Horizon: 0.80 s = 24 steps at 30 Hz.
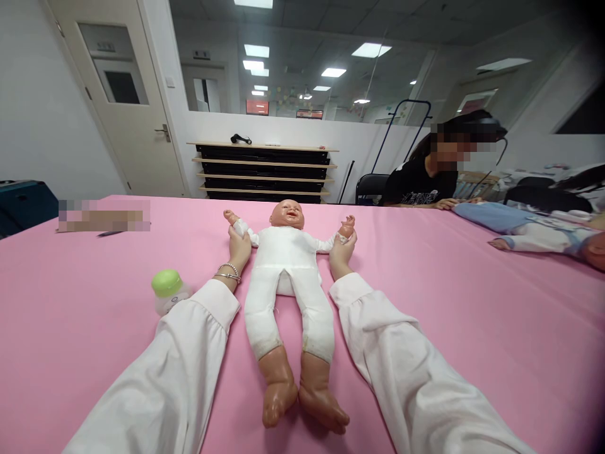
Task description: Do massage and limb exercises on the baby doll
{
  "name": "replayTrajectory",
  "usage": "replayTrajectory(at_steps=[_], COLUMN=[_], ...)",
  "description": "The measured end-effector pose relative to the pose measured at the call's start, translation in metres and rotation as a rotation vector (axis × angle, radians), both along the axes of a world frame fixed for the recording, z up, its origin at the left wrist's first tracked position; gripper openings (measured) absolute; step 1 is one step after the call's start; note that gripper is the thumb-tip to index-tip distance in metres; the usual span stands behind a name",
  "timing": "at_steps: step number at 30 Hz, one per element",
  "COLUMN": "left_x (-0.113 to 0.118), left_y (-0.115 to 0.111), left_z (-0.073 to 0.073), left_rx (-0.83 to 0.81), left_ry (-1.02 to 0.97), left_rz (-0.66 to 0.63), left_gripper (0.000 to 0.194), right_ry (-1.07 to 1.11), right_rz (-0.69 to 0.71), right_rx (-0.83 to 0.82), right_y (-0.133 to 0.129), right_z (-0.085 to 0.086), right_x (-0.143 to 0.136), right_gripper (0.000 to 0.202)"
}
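A baby doll (287, 252) with a white cloth body lies on its back on the pink table cover (439, 302), head away from me and bare feet towards me. Its arms are spread to both sides. My left hand (240, 247), with bracelets at the wrist, is closed round the doll's arm on the left, near its wrist. On the other side my right hand (342, 253) grips the doll's other arm just below its hand. Left of my left forearm stands a jar (167, 291) with a green lid, partly behind my sleeve.
A blurred flat item (101, 219) lies at the far left. At the right, a person in a black shirt (420, 180) leans over another doll (529, 227) in blue and white. Shelves (267, 164) stand beyond the table.
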<state>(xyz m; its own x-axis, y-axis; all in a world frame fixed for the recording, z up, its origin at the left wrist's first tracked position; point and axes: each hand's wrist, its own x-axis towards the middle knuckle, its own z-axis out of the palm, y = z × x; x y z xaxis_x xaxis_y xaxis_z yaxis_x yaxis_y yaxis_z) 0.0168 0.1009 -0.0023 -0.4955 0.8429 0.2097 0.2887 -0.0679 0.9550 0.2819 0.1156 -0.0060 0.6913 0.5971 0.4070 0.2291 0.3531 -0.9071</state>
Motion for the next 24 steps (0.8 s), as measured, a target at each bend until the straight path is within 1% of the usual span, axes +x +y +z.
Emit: replayTrajectory(at_steps=[4,8,11,16,24], left_x=[0.0,-0.001,-0.002,-0.002,-0.002], left_y=[-0.001,0.005,0.008,0.005,0.007], left_z=[-0.003,-0.011,-0.014,-0.01,-0.006], left_rx=[0.047,0.05,0.054,0.021,-0.043], left_ry=[-0.003,-0.022,-0.019,0.006,0.041], left_rz=[-0.01,0.005,0.003,-0.01,-0.012], left_gripper=[0.048,0.054,0.055,0.057,0.054], right_ry=[0.025,0.08,0.07,0.059,0.048], right_rz=[0.033,0.072,0.074,0.057,0.062], right_rx=[0.084,0.067,0.081,0.108,-0.001], right_y=[-0.006,-0.005,-0.002,0.002,0.002], right_z=[0.0,-0.004,-0.007,-0.006,0.0], right_x=[0.002,0.005,0.007,0.005,-0.001], right_gripper=[0.05,0.054,0.053,0.048,0.051])
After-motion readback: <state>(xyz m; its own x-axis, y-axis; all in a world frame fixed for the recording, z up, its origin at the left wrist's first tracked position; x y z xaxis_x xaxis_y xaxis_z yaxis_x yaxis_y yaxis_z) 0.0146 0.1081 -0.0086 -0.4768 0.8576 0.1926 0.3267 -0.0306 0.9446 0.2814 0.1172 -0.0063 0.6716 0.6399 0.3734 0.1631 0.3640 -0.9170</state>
